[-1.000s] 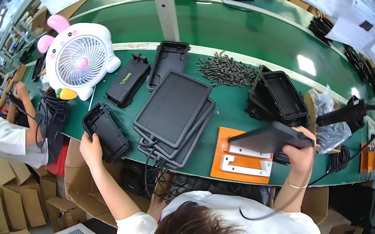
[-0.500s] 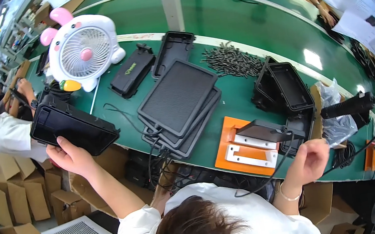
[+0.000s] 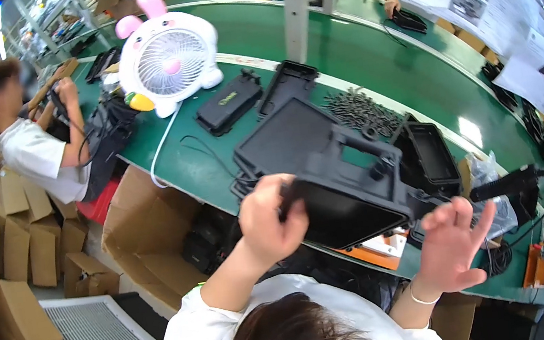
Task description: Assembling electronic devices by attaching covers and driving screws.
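My left hand [image 3: 271, 220], slightly smeared, has its fingers curled on the left end of a black plastic case [image 3: 354, 210] with a carrying handle. The case hangs tilted in front of me, over the stack of flat black panels [image 3: 285, 139] and partly over an orange and white fixture [image 3: 384, 251]. My right hand [image 3: 455, 248] is raised beside the case's right end, fingers spread, holding nothing. A black open box [image 3: 433, 154] stands just beyond it. The black panel seen earlier on the fixture is hidden or cannot be made out.
A rabbit-shaped fan [image 3: 171, 62], black casings [image 3: 229, 103] and a heap of small black parts [image 3: 362, 112] lie along the green bench. A black cylindrical tool [image 3: 505, 184] is at right. Cardboard boxes [image 3: 147, 222] stand below. A co-worker [image 3: 39, 143] sits at left.
My left hand has brought the black case from the far left to the middle and turned it, so its handle shows. My right hand has opened its fingers. The whole view has shifted.
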`<state>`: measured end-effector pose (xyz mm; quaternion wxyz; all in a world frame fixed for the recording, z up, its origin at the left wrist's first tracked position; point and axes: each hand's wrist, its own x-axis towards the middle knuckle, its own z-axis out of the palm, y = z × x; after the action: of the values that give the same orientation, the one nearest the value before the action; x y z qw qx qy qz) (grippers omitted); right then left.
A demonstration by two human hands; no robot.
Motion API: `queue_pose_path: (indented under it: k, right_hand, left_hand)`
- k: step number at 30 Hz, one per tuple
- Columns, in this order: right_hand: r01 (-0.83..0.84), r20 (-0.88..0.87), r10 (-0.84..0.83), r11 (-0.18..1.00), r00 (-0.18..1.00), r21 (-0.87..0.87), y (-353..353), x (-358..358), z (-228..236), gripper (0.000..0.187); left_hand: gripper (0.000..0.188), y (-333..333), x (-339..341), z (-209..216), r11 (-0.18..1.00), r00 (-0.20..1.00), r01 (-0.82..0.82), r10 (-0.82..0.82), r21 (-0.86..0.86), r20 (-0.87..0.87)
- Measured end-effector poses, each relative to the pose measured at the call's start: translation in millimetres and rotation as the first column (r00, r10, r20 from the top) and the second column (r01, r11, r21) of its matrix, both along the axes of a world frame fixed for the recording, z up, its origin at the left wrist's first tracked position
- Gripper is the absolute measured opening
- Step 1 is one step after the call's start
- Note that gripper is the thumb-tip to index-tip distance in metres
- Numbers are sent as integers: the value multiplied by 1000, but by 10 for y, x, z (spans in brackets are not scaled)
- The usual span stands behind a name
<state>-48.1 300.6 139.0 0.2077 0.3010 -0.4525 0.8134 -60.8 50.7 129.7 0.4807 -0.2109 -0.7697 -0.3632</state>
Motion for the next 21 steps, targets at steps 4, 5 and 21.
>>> queue_pose_path:
  k: [4,5,21]
  right_hand:
    - [154,-20,-162,883,987,444,-111,2,175,91]
    - [201,-53,-203,830,978,520,-138,-29,221,88]
    - [579,-480,-326,400,814,711,180,215,-82,41]
  left_hand:
    - [41,439,-129,-201,941,936,324,-334,101,109]
    - [40,533,-150,-274,927,922,353,-368,128,122]
    - [47,709,-420,-191,692,610,557,-716,458,339]
